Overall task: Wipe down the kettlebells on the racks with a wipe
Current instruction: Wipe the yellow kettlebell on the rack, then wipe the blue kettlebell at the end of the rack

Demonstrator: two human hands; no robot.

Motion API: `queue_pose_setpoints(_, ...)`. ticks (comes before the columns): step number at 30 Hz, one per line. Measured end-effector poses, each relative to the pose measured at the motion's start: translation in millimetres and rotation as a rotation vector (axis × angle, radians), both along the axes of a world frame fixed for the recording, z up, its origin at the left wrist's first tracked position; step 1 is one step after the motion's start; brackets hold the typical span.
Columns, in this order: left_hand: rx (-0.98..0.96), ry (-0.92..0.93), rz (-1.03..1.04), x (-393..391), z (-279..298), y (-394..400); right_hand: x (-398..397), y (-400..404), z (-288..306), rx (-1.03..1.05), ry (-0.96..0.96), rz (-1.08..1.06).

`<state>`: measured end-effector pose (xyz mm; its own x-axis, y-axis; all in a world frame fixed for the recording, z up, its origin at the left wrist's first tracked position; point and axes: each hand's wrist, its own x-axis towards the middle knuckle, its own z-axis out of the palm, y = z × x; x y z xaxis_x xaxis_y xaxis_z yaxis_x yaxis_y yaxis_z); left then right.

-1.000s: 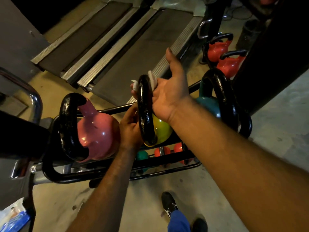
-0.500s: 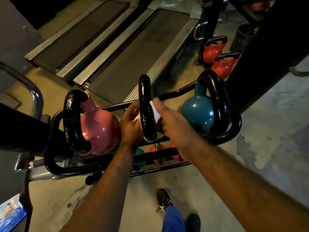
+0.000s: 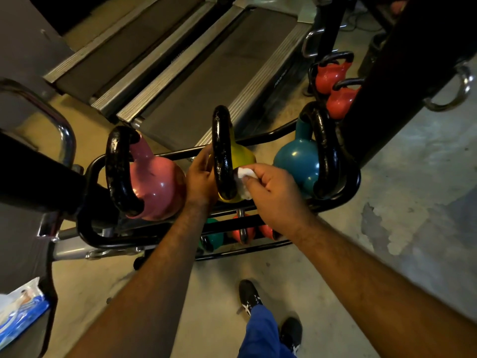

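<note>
Three kettlebells with black handles stand on the top shelf of a black rack (image 3: 90, 228): a pink kettlebell (image 3: 157, 184) on the left, a yellow kettlebell (image 3: 242, 156) in the middle and a teal kettlebell (image 3: 296, 161) on the right. My right hand (image 3: 273, 187) pinches a white wipe (image 3: 244, 180) against the lower right side of the yellow kettlebell's handle (image 3: 222, 148). My left hand (image 3: 201, 179) rests against the left side of that kettlebell, fingers partly behind the handle.
Smaller green and red kettlebells (image 3: 242, 232) sit on the lower shelf. Two red kettlebells (image 3: 333, 83) stand at the back right beside a dark post. Treadmill decks (image 3: 206, 63) lie behind the rack. A blue wipe packet (image 3: 18, 313) lies at the lower left. My shoes (image 3: 249, 295) are on the concrete floor.
My right hand has moved the wipe from the top of the yellow kettlebell's handle down its right side to near its base. My left hand has stayed by the kettlebell.
</note>
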<state>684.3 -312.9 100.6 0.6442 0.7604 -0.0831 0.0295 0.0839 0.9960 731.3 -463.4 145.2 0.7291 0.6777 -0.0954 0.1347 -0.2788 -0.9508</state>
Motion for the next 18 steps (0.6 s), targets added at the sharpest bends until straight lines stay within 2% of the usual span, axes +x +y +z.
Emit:
queue_pose_setpoints(3,-0.002,-0.005,-0.001,-1.7,-5.1,1.1,5.7,-7.5,4.2,0.060,0.205,-0.128)
queue_pose_setpoints(7,0.136,-0.013,-0.047,-11.2,-6.6,2.0,7.6,-14.1,14.6,0.124,0.404,-0.175)
queue_pose_setpoints(12,0.141,0.061,-0.001,-23.9,0.9,-5.7,8.1,-22.8,23.0,0.102,0.456,-0.207)
queue_pose_setpoints(18,0.285,0.310,0.224,-47.8,5.9,-28.1,-2.7,-42.5,38.1,0.097,0.588,-0.182)
